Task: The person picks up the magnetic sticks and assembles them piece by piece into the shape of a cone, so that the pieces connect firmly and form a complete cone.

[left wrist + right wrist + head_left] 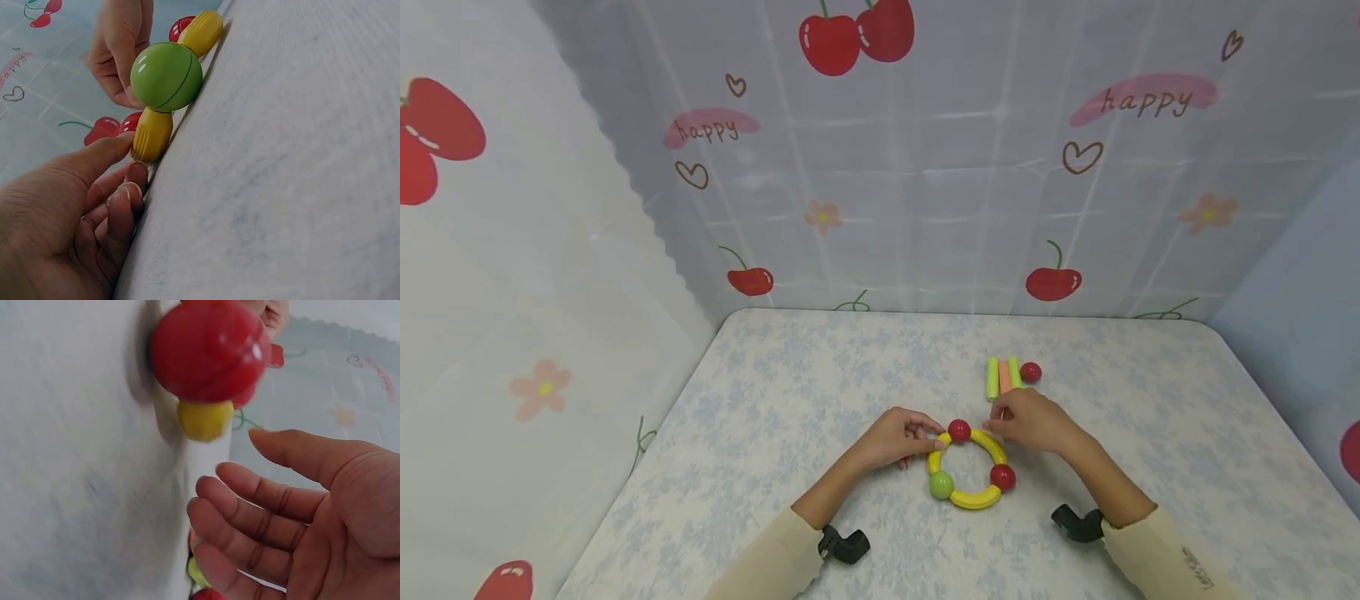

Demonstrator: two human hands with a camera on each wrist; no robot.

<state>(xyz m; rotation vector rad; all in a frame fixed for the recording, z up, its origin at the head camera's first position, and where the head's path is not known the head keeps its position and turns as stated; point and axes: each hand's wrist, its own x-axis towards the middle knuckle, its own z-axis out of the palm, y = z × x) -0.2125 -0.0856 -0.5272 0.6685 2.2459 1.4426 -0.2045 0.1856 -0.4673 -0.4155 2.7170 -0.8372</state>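
A ring of yellow curved pieces (976, 499) joined by two red balls (1002, 477) and a green ball (942, 485), with another red ball (958, 430) at its top, lies on the table. My left hand (896, 437) pinches the yellow piece on the ring's left side; in the left wrist view its thumb and fingertips hold that yellow piece (152, 135) below the green ball (167, 77). My right hand (1032, 419) is beside the ring's upper right, fingers relaxed and apart, holding nothing in the right wrist view, near a red ball (209, 351).
Behind my right hand lie yellow-green sticks (992, 379), an orange stick (1005, 377) and a loose red ball (1031, 372). The table (775, 375) has a patterned cover, and a printed curtain (925, 167) stands along its back edge.
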